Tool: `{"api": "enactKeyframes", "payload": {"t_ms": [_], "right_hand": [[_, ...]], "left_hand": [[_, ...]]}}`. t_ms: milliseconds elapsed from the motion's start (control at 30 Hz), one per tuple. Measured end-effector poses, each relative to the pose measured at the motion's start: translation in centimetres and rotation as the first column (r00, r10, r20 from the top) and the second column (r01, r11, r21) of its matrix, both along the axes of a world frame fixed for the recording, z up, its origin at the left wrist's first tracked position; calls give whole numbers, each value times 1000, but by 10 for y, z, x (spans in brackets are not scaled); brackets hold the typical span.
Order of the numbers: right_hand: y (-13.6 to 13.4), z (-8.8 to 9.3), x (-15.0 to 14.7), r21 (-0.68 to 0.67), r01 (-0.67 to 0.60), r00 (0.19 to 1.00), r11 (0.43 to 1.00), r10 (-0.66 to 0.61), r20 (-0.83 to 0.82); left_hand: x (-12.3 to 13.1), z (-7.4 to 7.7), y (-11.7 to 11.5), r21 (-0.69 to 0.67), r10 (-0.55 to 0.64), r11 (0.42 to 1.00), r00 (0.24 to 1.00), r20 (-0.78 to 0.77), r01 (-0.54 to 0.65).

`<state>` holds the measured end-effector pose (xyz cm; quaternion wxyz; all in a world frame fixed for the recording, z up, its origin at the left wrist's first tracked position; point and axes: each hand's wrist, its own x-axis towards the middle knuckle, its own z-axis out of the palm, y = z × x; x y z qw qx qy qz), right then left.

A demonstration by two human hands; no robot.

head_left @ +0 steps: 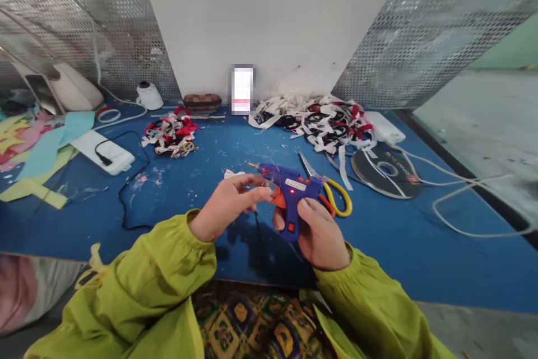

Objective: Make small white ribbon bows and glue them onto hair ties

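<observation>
I watch right hand [323,233] grip the blue glue gun [290,181]; barrel lies leftward, nozzle [254,165] just beyond left hand [233,199], whose hold I can't tell.

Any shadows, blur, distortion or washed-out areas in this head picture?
Head view: shadow on the blue table beneath the left hand and right hand; head view: screen pixelated, its middle washed-out white; head view: wide-angle stretch toward the edges, coloured sheets at left soft; head view: the glue gun is clearer, its red light distinct.
</observation>
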<state>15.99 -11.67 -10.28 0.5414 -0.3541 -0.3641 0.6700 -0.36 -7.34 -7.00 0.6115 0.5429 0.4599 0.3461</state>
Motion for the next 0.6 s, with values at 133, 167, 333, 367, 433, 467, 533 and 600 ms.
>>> {"api": "enactKeyframes", "payload": {"t_ms": [133,167,333,367,433,467,533,600], "right_hand": [[-7,-4,-7,32,-11,1000,999,10,29],[-9,-6,-8,49,-6,999,999,4,45],[-18,-16,-7,126,38,985,991,-58,164],[-19,-17,-6,125,42,982,991,-64,177],[-21,-16,-5,117,50,980,992,-72,188],[-22,-15,-4,117,54,978,992,-76,192],[-23,-14,-4,120,65,976,991,-88,201],[-24,-13,-4,122,78,975,989,-101,199]], "left_hand": [[7,3,-13,-37,128,991,991,47,-126],[9,4,-16,-55,160,986,986,52,-157],[15,5,-27,-88,226,972,972,67,-220],[16,5,-28,-93,233,970,970,68,-226],[18,4,-30,-103,246,966,967,72,-238],[19,4,-31,-103,256,963,964,78,-247],[19,4,-33,-87,270,961,958,102,-261],[19,3,-34,-67,278,960,952,131,-271]]}}
